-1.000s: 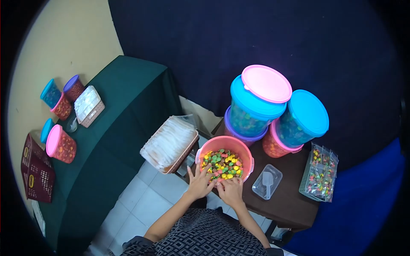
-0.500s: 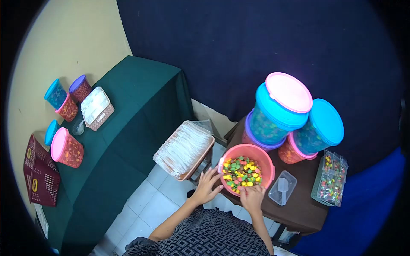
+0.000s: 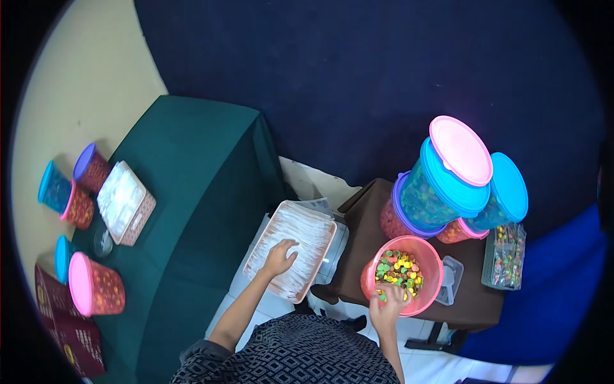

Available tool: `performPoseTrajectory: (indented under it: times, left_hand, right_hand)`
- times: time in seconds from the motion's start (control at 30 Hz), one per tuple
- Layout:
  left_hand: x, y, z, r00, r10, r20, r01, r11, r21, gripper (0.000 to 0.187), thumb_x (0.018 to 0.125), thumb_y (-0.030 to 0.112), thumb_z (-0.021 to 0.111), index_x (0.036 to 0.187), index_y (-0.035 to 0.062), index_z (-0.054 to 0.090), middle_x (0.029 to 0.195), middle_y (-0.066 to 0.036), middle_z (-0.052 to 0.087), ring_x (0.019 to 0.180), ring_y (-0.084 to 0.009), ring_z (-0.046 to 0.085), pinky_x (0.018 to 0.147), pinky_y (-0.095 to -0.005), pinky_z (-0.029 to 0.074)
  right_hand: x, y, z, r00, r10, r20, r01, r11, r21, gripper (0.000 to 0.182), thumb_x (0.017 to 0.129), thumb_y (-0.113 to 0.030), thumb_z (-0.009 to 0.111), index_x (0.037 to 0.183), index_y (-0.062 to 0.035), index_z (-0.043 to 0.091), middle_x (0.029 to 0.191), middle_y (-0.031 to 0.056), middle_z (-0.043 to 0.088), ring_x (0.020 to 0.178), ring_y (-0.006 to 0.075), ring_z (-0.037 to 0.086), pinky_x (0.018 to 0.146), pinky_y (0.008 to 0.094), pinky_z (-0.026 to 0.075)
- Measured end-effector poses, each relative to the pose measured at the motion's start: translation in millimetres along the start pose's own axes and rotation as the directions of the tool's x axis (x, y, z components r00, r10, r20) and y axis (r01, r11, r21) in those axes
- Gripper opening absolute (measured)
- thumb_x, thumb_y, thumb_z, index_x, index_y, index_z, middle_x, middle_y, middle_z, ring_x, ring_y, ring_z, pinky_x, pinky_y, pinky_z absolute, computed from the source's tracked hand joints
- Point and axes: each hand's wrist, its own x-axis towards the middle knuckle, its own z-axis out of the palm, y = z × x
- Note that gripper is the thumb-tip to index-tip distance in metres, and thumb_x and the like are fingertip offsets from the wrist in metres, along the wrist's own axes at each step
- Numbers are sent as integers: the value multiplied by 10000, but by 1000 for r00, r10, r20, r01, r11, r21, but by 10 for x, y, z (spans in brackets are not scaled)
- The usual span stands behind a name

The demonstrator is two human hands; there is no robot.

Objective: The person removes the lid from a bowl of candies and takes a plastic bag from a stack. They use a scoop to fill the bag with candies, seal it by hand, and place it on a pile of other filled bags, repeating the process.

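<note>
My left hand point(image 3: 279, 258) reaches over a basket point(image 3: 330, 239) packed with a row of thin, clear-white plastic sleeves point(image 3: 302, 232). Its thumb and fingers are apart, and the fingertips lie over the sleeves. At the near rim of a pink bucket point(image 3: 437, 269), my right hand point(image 3: 387, 310) has its fingers curled together; what they hold, if anything, is hidden. Inside the bucket lie small yellow, green, red and brown candy-like pieces point(image 3: 401, 269). A clear tray with a scoop point(image 3: 450, 276) sits just right of the bucket.
Lidded tubs point(image 3: 441, 192) are stacked behind the bucket on the brown-covered table point(image 3: 470, 313). A box of filled packets point(image 3: 504, 259) stands at its right. On the green-covered table point(image 3: 185, 141) are more tubs point(image 3: 96, 285), another basket point(image 3: 137, 221) and a maroon basket point(image 3: 67, 320).
My left hand has left the bucket's rim and moved left over the basket of sleeves. My right hand has drawn back from the pieces to the near rim. The view has shifted.
</note>
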Motion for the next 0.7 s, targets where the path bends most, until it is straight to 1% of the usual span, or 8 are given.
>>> performPoseTrajectory:
  times: [0.13,0.27,0.33,0.4,0.43,0.6,0.67,0.7]
  left_hand:
    - [769,-384,110,997,76,26,-77,995,62,367,703,132,558,1053,46,489,1046,-159,506,967,-332,492,828,-395,399]
    - [1358,-300,81,998,2,68,-14,983,184,460,691,125,559,1127,57,428,1112,-140,455,1019,-323,451,857,-398,374]
    - [1542,-348,165,987,-58,149,27,979,201,509,697,153,561,1177,92,404,1198,-116,401,1135,-298,355,937,-417,301]
    - [1647,-379,261,965,-175,198,71,893,444,553,705,198,567,1221,137,377,1273,-94,340,1219,-280,240,998,-443,197]
    - [1686,-404,292,953,-198,230,78,892,445,540,708,227,569,1218,178,401,1318,-80,288,1251,-283,179,1015,-474,133]
    - [1744,-398,279,941,-178,287,17,873,488,294,711,195,562,1001,150,556,1230,-75,411,1222,-281,246,1000,-512,119]
    - [1752,-290,176,972,-100,211,14,927,374,153,732,135,552,881,100,546,1047,-84,542,1050,-268,462,946,-457,274]
    - [1759,-250,131,973,-96,212,10,927,376,153,732,135,552,881,100,546,1047,-84,542,1050,-268,462,946,-457,274]
  right_hand:
    - [-43,-231,264,997,53,-50,-57,994,-88,191,661,-151,569,848,-123,549,926,30,516,980,205,425,919,443,120]
    - [-159,-260,372,990,122,-68,-125,991,-43,268,649,-143,587,903,-91,522,985,90,470,975,260,399,890,426,192]
    - [-211,-250,373,988,139,-69,-142,989,-36,295,653,-129,586,931,-68,507,986,124,455,956,288,393,862,407,250]
    - [-258,-217,388,989,142,-34,-141,989,35,306,656,-118,585,944,-55,502,981,134,455,950,298,393,848,395,280]
    - [-265,-200,390,987,155,-50,-154,988,27,306,656,-118,585,944,-55,502,981,134,455,950,298,393,848,395,280]
    - [-244,-202,404,975,206,-81,-201,977,65,303,659,-110,582,946,-52,504,982,133,454,941,301,398,834,393,294]
    - [-223,-263,398,975,208,-78,-205,978,39,297,660,-104,580,943,-54,507,980,132,456,941,299,400,824,390,300]
    - [-200,-285,394,976,202,-74,-202,979,11,290,661,-98,577,940,-55,510,977,131,458,942,298,402,814,386,305]
